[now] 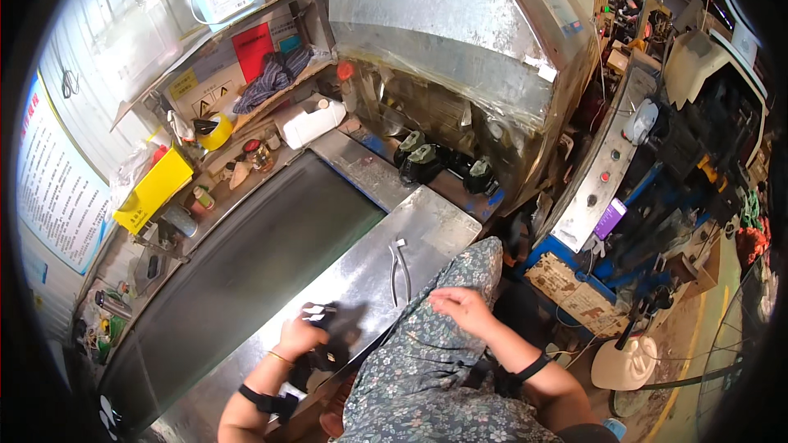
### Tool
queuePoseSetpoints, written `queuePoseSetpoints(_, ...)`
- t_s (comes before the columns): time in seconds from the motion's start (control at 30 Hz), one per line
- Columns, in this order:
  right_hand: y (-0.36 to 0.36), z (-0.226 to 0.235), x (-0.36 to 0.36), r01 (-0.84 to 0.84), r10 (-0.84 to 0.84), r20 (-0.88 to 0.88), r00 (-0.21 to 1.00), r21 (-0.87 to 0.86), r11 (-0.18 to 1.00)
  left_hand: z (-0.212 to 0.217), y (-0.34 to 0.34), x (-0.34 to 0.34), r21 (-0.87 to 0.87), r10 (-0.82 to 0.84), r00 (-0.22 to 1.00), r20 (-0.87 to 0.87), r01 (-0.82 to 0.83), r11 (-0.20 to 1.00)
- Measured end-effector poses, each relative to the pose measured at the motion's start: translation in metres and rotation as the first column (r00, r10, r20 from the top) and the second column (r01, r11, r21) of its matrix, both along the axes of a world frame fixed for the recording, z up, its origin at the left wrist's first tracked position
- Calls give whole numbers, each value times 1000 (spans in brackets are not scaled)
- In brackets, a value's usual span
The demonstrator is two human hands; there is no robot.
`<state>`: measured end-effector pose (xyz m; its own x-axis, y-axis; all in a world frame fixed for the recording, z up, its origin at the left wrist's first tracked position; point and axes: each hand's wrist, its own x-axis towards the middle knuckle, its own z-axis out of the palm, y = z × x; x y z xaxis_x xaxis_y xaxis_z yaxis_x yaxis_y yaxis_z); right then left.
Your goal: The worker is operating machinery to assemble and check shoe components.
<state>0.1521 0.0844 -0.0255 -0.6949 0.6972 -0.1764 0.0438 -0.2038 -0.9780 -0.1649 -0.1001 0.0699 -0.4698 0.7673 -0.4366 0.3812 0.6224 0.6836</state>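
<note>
Black, pale-tipped pieces (319, 310) sit in the curled left hand (302, 336) over the metal table (431, 220), near grey pincers (405, 269); the right hand (462, 309) narrows above floral cloth (427, 353), its hold impossible to tell.

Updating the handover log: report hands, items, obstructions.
Left hand at small black-and-white object, grip unclear. Right hand over dark floral fabric. Slim grey pliers lying on shiny metal worktop.

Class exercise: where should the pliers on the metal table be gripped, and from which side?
Probably by both handles, from the person's near right side with the right hand. The pliers lie with the head pointing away and the long, slim handles running toward the person, slightly apart, so one palm could likely close around both.
</note>
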Motion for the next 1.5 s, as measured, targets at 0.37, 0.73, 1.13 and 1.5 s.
queuePoseSetpoints(0.37, 28, 15, -1, 62, -131, 166, 977, 371, 927, 16, 56, 172, 524, -868, 167, -468, 843, -121)
queuePoseSetpoints(0.73, 8, 154, 20, 198, -467, -12, 884, 915, 352, 17, 171, 172, 171, -95, 398, 913, -159, 972)
queuePoseSetpoints(1.13, -16, 127, 48, 33, -445, 106, 889, 955, 294, -34, 167, 202, 229, -170, 397, 902, -106, 968)
queuePoseSetpoints(1.5, -46, 22, 47, 601, -553, -263, 790, 160, 783, -43, 159, 202, 714, -471, 868, 155, 231, 661)
